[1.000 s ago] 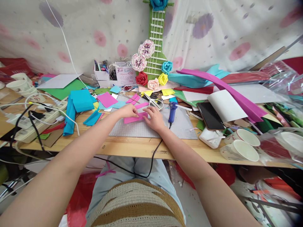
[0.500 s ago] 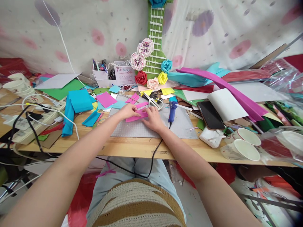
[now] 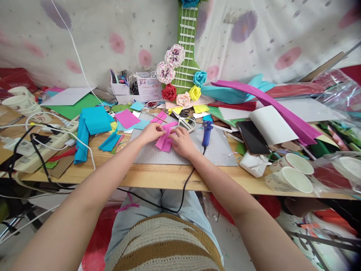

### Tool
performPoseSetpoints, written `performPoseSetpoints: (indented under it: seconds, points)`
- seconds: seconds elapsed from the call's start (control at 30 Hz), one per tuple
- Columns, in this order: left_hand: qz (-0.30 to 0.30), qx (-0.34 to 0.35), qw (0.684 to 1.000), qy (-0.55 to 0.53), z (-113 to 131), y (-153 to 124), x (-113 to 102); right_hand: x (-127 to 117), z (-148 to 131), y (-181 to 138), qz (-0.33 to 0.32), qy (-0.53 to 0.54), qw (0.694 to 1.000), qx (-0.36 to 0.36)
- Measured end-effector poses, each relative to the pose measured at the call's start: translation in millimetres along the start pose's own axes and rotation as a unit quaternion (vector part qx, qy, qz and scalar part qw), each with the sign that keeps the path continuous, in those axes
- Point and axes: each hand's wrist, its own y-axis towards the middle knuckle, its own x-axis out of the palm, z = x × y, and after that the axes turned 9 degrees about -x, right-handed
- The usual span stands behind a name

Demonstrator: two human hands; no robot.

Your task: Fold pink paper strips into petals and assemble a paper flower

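A piece of bright pink paper [image 3: 163, 144] with creases is held between my two hands over the grey cutting mat [image 3: 146, 156]. My left hand [image 3: 152, 132] pinches its left side with thumb and forefinger. On the other side, the fingers of my right hand [image 3: 182, 141] close on the paper's right edge. Scissors [image 3: 183, 121] lie just beyond my hands, beside a smaller pink paper piece [image 3: 159, 117]. To the right of my right hand rests a blue glue gun [image 3: 207, 134], its black cord trailing over the table edge.
At the back leans a green guitar-shaped craft [image 3: 186, 49] with paper flowers. A power strip [image 3: 47, 145] with tangled cables is at left, near folded blue paper [image 3: 97, 120]. A phone [image 3: 252, 137] and paper cups [image 3: 290, 180] stand at right.
The pink paper has gone from lying flatter and sideways to standing lengthwise, gathered at its middle between my fingers. Both hands stay in nearly the same place.
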Motion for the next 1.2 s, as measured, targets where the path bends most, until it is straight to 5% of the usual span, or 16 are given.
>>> performPoseSetpoints:
  seconds: [0.2, 0.33, 0.47, 1.2]
  points:
    - [0.085, 0.018, 0.985, 0.146, -6.2, -6.2, -1.4, -1.3, -6.1, 3.6, -0.065, 0.046, 0.995, -0.064]
    - [0.174, 0.138, 0.958, 0.180, -13.0, -29.1, 5.7, 1.0, -5.6, 0.3, -0.061, 0.064, 0.993, -0.075]
    - [0.119, 0.219, 0.951, 0.184, -26.9, -53.5, 15.5, 1.9, -4.8, -4.2, -0.055, 0.098, 0.992, -0.066]
    - [0.120, 0.165, 0.962, 0.182, -33.4, -61.7, 21.3, 11.5, -8.7, -0.8, -0.035, 0.178, 0.980, 0.087]
